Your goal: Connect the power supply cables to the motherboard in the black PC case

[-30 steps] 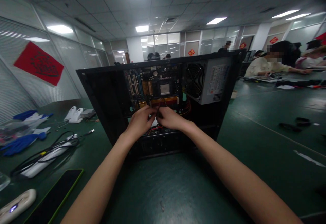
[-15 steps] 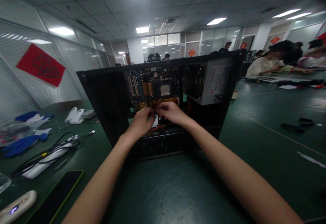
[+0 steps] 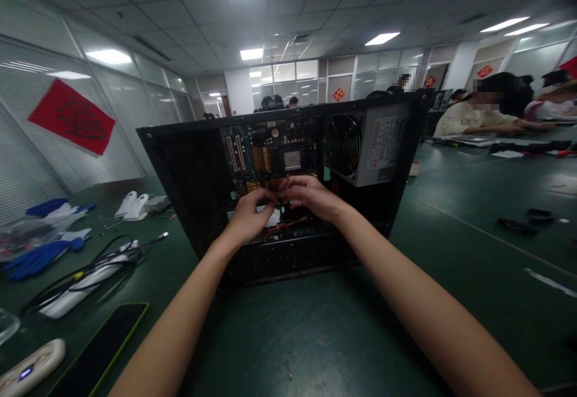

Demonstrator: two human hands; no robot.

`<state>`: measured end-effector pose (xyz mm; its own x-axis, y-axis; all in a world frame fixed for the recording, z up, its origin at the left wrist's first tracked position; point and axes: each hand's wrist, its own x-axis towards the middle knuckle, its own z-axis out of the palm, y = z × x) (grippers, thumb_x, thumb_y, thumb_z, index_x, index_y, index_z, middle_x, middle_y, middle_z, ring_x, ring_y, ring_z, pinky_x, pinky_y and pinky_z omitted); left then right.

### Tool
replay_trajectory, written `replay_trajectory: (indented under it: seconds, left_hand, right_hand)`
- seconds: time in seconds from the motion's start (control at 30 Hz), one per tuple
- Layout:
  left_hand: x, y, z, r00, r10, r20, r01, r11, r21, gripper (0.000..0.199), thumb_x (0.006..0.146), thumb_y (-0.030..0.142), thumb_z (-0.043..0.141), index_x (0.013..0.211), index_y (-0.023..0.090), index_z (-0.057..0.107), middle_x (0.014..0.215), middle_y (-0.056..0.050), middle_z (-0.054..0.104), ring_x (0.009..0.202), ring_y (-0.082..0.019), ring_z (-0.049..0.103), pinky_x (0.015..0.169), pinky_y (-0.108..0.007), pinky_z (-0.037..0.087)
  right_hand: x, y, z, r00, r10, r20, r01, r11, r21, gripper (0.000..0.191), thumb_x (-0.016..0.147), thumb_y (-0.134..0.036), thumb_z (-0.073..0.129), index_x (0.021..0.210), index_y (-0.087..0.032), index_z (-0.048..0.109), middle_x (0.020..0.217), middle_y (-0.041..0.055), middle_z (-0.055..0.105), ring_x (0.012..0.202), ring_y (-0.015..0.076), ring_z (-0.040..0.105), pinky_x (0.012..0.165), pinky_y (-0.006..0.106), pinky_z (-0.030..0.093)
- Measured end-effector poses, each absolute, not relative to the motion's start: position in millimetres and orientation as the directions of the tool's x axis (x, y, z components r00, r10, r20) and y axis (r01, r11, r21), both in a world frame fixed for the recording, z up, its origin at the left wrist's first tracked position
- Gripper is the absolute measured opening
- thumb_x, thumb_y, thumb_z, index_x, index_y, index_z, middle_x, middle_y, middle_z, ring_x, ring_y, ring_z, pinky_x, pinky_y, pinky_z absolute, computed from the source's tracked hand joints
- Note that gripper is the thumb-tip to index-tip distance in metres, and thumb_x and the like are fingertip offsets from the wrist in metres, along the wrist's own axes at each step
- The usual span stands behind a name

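Note:
A black computer case stands open before me, its motherboard and grey power supply exposed. Both hands reach into its lower middle, just below the motherboard's edge. My left hand is closed, with thumb and fingers pinched at something small and dark. Its fingertips nearly meet those of my right hand, whose bent fingers also pinch at that spot. Thin wires seem to run there, but I cannot make out exactly what is held. Red and yellow cables lie under the hands.
On the left of the green table lie a phone, a white power strip with black cable, blue gloves and a white handheld device. Another person sits at the right, beyond several dark items.
My right hand has shifted slightly right, its fingers more bent and raised. The left hand has moved only a little, still near the same spot. The case stays in place.

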<state>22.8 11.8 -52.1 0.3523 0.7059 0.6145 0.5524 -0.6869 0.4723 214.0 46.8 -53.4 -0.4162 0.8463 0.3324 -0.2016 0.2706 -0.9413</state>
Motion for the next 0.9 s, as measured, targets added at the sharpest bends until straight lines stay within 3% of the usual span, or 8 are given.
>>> replay_trajectory:
  seconds: [0.23,0.47,0.9]
  left_hand:
    - [23.8,10.5,-53.1,0.410,0.734,0.542,0.512,-0.677,0.529,0.019,0.089,0.023,0.053,0.091,0.017,0.071,0.096,-0.004,0.075,0.092,-0.022,0.068,0.086,-0.032,0.050]
    - [26.1,10.6,-50.7,0.481,0.760,0.436,0.409,-0.635,0.655,0.029,0.093,0.032,0.050,0.086,0.016,0.074,0.097,-0.004,0.077,0.097,-0.023,0.068,0.093,-0.033,0.048]
    - [27.5,7.6,-50.8,0.513,0.679,0.525,0.428,-0.732,0.529,0.024,0.093,0.026,0.052,0.093,0.018,0.075,0.098,-0.005,0.076,0.095,-0.022,0.069,0.088,-0.033,0.050]
  right_hand:
    - [213.9,48.6,-55.4,-0.414,0.829,0.376,-0.290,0.272,-0.918,0.029,0.070,-0.037,0.083,0.081,-0.016,0.068,0.078,0.0018,0.068,0.073,0.0131,0.064,0.064,0.023,0.051]
    - [213.5,46.6,-53.3,-0.432,0.797,0.423,-0.363,0.275,-0.890,0.032,0.069,-0.040,0.085,0.078,-0.016,0.067,0.075,0.0020,0.068,0.066,0.0145,0.064,0.062,0.029,0.055]
    - [212.8,44.9,-50.8,-0.353,0.869,0.348,-0.242,0.274,-0.931,0.027,0.066,-0.037,0.081,0.076,-0.016,0.068,0.072,0.0015,0.069,0.064,0.0124,0.062,0.055,0.023,0.047]
